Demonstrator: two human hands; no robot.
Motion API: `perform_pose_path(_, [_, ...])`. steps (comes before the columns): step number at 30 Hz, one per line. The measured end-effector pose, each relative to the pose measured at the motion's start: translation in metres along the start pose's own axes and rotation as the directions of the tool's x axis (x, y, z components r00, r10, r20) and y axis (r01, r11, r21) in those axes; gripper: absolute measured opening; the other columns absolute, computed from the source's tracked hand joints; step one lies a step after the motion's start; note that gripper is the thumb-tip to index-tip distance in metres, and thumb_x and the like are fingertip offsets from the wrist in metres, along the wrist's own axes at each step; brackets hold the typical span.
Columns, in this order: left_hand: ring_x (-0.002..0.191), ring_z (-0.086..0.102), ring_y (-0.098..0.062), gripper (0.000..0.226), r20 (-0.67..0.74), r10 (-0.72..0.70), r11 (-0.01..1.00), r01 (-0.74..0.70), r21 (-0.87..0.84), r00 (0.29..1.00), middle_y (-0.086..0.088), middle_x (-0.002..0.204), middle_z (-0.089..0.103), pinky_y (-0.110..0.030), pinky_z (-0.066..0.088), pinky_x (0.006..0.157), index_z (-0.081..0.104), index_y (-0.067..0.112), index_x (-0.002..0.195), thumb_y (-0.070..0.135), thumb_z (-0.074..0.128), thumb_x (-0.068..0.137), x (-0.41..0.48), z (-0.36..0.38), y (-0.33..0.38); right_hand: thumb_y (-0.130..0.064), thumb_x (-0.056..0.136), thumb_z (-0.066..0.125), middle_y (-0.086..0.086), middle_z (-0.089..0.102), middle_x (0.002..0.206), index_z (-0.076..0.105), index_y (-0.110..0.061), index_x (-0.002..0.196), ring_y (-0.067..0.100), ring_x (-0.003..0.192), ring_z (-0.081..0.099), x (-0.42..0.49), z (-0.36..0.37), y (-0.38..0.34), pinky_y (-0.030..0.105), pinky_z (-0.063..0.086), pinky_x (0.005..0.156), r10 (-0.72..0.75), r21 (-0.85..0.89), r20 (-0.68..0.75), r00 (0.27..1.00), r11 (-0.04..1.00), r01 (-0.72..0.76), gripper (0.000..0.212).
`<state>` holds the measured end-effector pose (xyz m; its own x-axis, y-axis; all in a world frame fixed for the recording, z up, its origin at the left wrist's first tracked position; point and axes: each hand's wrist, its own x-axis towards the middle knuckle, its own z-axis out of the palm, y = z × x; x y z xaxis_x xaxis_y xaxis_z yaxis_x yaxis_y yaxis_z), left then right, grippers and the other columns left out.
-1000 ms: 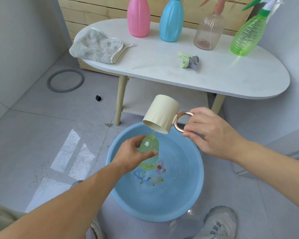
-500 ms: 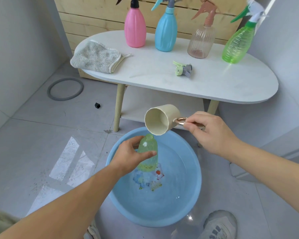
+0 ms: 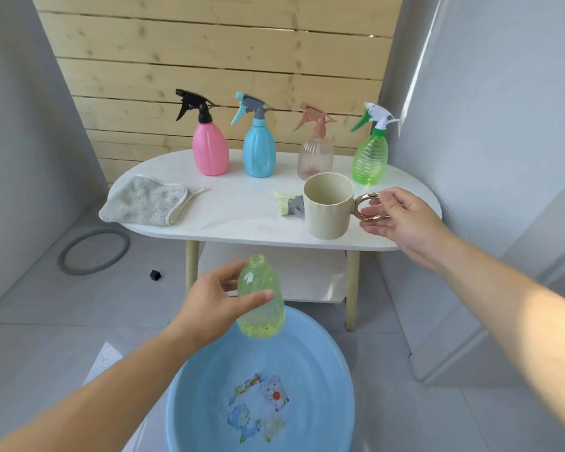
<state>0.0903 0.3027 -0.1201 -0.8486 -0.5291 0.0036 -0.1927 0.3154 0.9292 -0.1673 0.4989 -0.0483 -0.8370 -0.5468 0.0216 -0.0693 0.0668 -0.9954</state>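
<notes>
Cup now on table, half hiding sprayer head.

A plank wall is running across 12 o'clock, with grey walls flanking it at 9 and 3. A white table is standing at centre, a shelf sitting beneath. Sunlight is falling on the tiled floor at 8 o'clock.
</notes>
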Motion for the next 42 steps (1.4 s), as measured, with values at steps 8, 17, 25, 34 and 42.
perform_pose_path(8, [0.11, 0.069, -0.007, 0.041, 0.039, 0.107, 0.994, -0.106, -0.022, 0.993, 0.015, 0.109, 0.077, -0.041, 0.05, 0.107, 0.074, 0.034, 0.113, 0.032, 0.088, 0.075, 0.035, -0.009, 0.057, -0.025, 0.106, 0.041, 0.02, 0.064, 0.094, 0.055, -0.007, 0.09, 0.042, 0.096, 0.063, 0.042, -0.051, 0.014, 0.044, 0.054, 0.09, 0.142, 0.127, -0.074, 0.987, 0.983, -0.132, 0.028])
perform_pose_path(17, [0.104, 0.072, -0.008, 0.038, 0.006, 0.166, 0.985, -0.166, -0.038, 0.986, 0.013, 0.106, 0.078, -0.034, 0.055, 0.098, 0.075, 0.03, 0.112, 0.026, 0.087, 0.076, 0.07, -0.025, 0.082, -0.024, 0.106, 0.039, 0.019, 0.06, 0.093, 0.056, -0.009, 0.089, 0.036, 0.08, 0.062, 0.068, -0.052, 0.027, 0.041, 0.052, 0.078, 0.243, 0.045, -0.102, 0.965, 0.97, -0.239, 0.028])
perform_pose_path(25, [0.1, 0.073, -0.007, 0.036, -0.038, 0.188, 0.98, -0.19, -0.053, 0.981, 0.014, 0.102, 0.079, -0.016, 0.057, 0.083, 0.074, 0.029, 0.113, 0.025, 0.087, 0.079, 0.088, -0.028, 0.082, -0.029, 0.102, 0.041, 0.016, 0.063, 0.111, 0.061, -0.017, 0.109, 0.029, 0.091, 0.063, 0.078, -0.045, 0.027, 0.035, 0.054, 0.068, 0.21, -0.184, -0.263, 0.942, 0.947, -0.262, 0.024])
perform_pose_path(34, [0.1, 0.074, -0.011, 0.033, -0.04, 0.198, 0.979, -0.2, -0.031, 0.979, 0.011, 0.102, 0.079, -0.032, 0.06, 0.09, 0.075, 0.03, 0.111, 0.032, 0.086, 0.08, 0.093, -0.027, 0.081, -0.037, 0.101, 0.037, 0.014, 0.059, 0.123, 0.06, -0.017, 0.115, 0.032, 0.111, 0.053, 0.069, -0.039, 0.01, 0.04, 0.043, 0.093, -0.064, -0.662, -0.337, 0.939, 0.726, -0.188, 0.033])
perform_pose_path(42, [0.093, 0.072, -0.001, 0.032, -0.104, 0.233, 0.972, -0.233, 0.015, 0.967, 0.017, 0.095, 0.078, -0.011, 0.055, 0.075, 0.073, 0.037, 0.107, 0.034, 0.087, 0.079, 0.108, -0.038, 0.083, -0.023, 0.096, 0.05, 0.003, 0.064, 0.098, 0.064, -0.014, 0.098, 0.025, 0.095, 0.054, 0.064, 0.047, -0.061, 0.035, 0.044, 0.082, -0.564, -0.787, -0.046, 0.824, 0.529, 0.318, 0.017])
